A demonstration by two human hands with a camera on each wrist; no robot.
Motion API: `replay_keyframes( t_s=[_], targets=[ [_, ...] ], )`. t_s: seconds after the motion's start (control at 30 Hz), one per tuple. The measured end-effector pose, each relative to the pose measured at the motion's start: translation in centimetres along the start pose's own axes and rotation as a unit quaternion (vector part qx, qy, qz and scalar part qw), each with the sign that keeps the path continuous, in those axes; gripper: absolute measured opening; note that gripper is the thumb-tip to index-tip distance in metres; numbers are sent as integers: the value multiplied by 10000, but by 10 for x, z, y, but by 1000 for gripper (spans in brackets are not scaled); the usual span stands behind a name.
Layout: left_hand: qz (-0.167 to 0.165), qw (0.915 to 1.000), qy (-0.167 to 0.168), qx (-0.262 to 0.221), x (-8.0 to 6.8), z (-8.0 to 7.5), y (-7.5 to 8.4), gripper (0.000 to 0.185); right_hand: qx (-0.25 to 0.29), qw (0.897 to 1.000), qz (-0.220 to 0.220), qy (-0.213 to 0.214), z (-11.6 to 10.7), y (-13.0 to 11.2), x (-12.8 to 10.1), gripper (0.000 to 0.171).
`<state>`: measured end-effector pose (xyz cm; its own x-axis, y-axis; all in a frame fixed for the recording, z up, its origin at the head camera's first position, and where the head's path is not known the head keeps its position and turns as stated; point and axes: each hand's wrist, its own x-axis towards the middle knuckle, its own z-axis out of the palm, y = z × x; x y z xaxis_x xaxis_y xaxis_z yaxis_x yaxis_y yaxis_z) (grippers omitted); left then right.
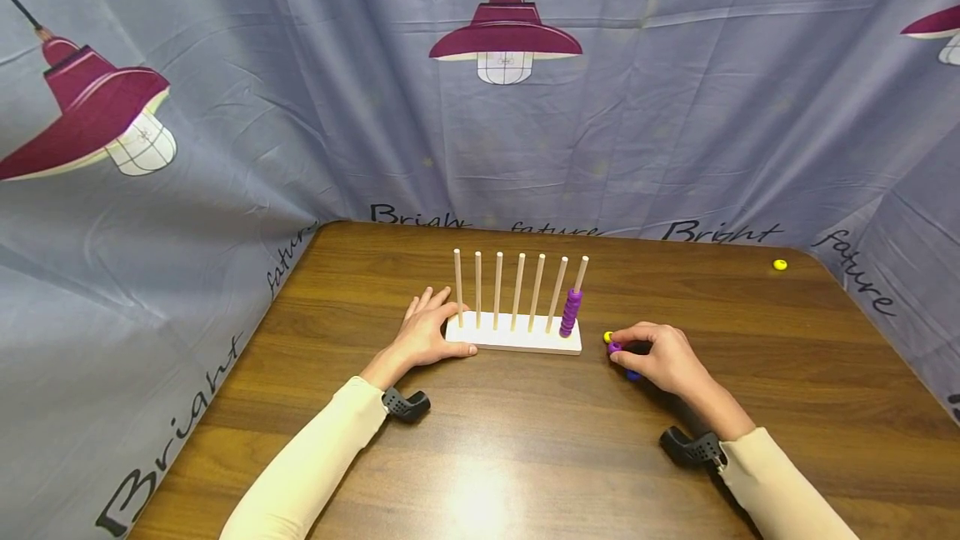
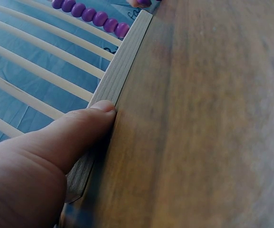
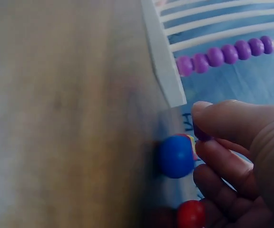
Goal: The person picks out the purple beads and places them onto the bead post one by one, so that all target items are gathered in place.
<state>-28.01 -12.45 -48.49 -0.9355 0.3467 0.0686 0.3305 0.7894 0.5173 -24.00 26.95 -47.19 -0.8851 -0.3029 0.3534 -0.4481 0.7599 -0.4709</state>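
A pale wooden peg rack (image 1: 525,342) carries a row of upright pegs on a flat base. Several purple beads (image 1: 572,312) are stacked on its rightmost peg. At the left end, my left hand (image 1: 424,338) holds the base, thumb along the front edge and fingers behind. To the right of the rack, my right hand (image 1: 667,358) pinches a purple bead (image 1: 615,347) between thumb and fingers. A yellow bead (image 1: 608,337) and a blue bead (image 3: 176,156) lie close by those fingertips. In the right wrist view a red bead (image 3: 191,214) shows beside the lower fingers.
Everything stands on a brown wooden table (image 1: 525,423). Another yellow bead (image 1: 780,265) lies alone near the table's far right corner. A grey-blue curtain (image 1: 637,132) printed with lamps hangs behind the table and along its sides.
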Motion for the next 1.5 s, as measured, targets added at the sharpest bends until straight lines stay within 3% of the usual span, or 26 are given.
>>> replay_keyframes(
  t_s=[0.37, 0.73, 1.13, 1.5],
  targets=[
    [15, 10000, -2, -7, -1, 0, 0, 68, 246, 9995, 219, 15, -19, -9, 15, 23],
    [19, 10000, 19, -21, 0, 1, -1, 67, 740, 9972, 4, 88, -35, -21, 33, 23],
    [0, 10000, -9, -24, -2, 0, 0, 68, 1840, 9829, -105, 14, -53, -37, 54, 22],
    [11, 10000, 16, 0, 0, 0, 0, 67, 1787, 9835, -269, -74, -75, -52, 74, 22]
  ],
)
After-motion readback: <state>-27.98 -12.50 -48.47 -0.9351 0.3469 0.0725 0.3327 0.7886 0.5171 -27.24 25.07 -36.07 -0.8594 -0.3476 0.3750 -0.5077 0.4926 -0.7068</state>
